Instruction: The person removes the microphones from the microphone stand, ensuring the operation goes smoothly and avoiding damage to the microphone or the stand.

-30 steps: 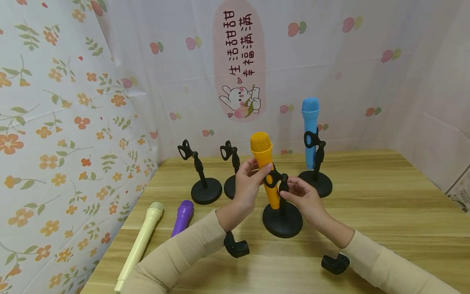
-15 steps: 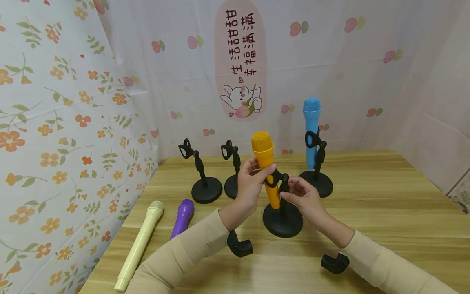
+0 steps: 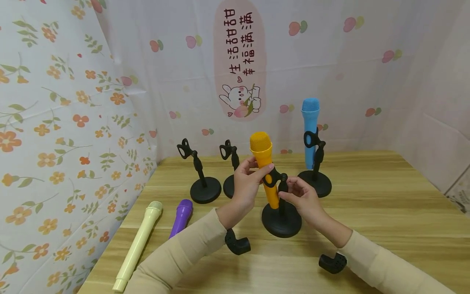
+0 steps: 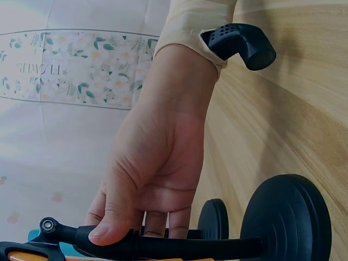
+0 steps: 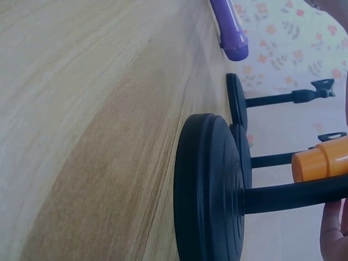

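An orange microphone point(image 3: 261, 143) leans upright in the clip of a black desktop stand point(image 3: 281, 223). My left hand point(image 3: 245, 185) grips the microphone's body beside the clip, thumb in front and fingers behind. Just below the clip, my right hand point(image 3: 304, 198) pinches the stand's stem between thumb and fingers. The left wrist view looks across at this right hand point(image 4: 163, 157), its thumb lying along the stem and the round base point(image 4: 285, 217) at lower right. In the right wrist view the microphone's orange lower end point(image 5: 312, 166) shows beside the stem.
A blue microphone point(image 3: 310, 116) sits in another stand at the back right. Two bare stands, one with its base at left point(image 3: 205, 190) and one partly hidden by my left hand point(image 3: 228, 187), stand behind. A cream microphone point(image 3: 139, 245) and a purple microphone point(image 3: 181, 216) lie at left.
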`<state>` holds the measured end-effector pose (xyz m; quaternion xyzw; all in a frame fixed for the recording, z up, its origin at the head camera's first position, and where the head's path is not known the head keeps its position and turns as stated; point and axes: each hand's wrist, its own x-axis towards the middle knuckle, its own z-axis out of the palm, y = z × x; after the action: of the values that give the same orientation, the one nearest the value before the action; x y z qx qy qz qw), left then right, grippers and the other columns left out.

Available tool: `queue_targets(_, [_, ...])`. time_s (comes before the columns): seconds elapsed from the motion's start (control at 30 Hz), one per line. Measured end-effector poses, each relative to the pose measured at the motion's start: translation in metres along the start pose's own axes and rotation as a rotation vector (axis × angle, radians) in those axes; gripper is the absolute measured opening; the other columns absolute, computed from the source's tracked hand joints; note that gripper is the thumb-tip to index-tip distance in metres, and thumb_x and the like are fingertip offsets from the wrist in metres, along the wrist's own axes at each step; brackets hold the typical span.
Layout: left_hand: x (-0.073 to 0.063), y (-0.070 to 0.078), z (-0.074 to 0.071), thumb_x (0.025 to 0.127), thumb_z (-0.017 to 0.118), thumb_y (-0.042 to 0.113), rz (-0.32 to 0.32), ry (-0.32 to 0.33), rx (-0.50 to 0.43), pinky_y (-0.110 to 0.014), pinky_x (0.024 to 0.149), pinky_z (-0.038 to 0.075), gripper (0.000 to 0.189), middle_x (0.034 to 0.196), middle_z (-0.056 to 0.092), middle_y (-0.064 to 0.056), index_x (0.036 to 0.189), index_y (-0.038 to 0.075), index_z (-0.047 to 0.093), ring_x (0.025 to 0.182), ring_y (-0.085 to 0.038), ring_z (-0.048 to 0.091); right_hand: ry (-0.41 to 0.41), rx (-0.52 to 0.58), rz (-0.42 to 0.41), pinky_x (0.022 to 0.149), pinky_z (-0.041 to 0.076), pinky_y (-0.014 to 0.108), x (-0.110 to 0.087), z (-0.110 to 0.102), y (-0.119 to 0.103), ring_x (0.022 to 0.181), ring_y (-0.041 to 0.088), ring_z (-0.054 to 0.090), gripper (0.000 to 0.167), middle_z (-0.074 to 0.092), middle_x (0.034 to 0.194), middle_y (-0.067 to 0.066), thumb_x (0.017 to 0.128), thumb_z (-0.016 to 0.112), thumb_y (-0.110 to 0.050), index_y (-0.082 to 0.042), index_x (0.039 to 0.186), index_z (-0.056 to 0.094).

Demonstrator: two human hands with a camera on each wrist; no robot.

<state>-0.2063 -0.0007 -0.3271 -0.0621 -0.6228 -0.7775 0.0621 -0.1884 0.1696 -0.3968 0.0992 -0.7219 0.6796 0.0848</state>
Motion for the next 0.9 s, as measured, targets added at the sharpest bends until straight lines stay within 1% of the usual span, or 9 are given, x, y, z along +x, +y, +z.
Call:
queue_targets(0.17, [0.001, 0.003, -0.001, 0.082, 0.081, 0.019, -0.004, 0.004, 0.003, -0.031, 0.072, 0.052, 0.029, 0.101, 0.061, -0.003, 0.108, 0.012, 0.07, 0.081, -0.017, 0.053, 0.002, -0.02, -0.019, 0.08, 0.051, 0.019, 0.0, 0.001, 0.0, 0.089, 0.021, 0.052, 0.032, 0.052, 0.096, 0.006, 0.088, 0.071, -0.004, 0.002, 0.114, 0.054])
queue_targets(0.5, [0.003, 0.007, -0.002, 0.082, 0.08, 0.021, -0.018, -0.005, 0.016, -0.032, 0.073, 0.052, 0.03, 0.102, 0.061, -0.003, 0.108, 0.013, 0.07, 0.081, -0.017, 0.053, 0.007, -0.04, -0.005, 0.082, 0.05, 0.017, -0.001, 0.001, -0.001, 0.092, 0.02, 0.052, 0.033, 0.054, 0.098, 0.007, 0.088, 0.072, -0.007, 0.002, 0.115, 0.054])
queue_targets(0.67, [0.003, 0.011, -0.003, 0.083, 0.08, 0.021, -0.02, -0.016, 0.001, -0.034, 0.075, 0.053, 0.031, 0.102, 0.061, -0.004, 0.11, 0.011, 0.069, 0.084, -0.018, 0.055, 0.01, -0.036, -0.009, 0.082, 0.05, 0.017, -0.001, 0.001, -0.001, 0.092, 0.021, 0.052, 0.033, 0.054, 0.096, 0.005, 0.088, 0.072, -0.007, 0.001, 0.113, 0.054])
queue_targets(0.9, [0.005, 0.018, -0.003, 0.083, 0.08, 0.02, -0.014, -0.026, -0.023, -0.035, 0.077, 0.052, 0.032, 0.101, 0.061, -0.005, 0.111, 0.009, 0.069, 0.087, -0.019, 0.057, 0.014, -0.034, -0.008, 0.083, 0.048, 0.016, -0.002, 0.001, -0.001, 0.094, 0.022, 0.052, 0.034, 0.055, 0.099, 0.009, 0.089, 0.072, -0.007, 0.002, 0.116, 0.054])
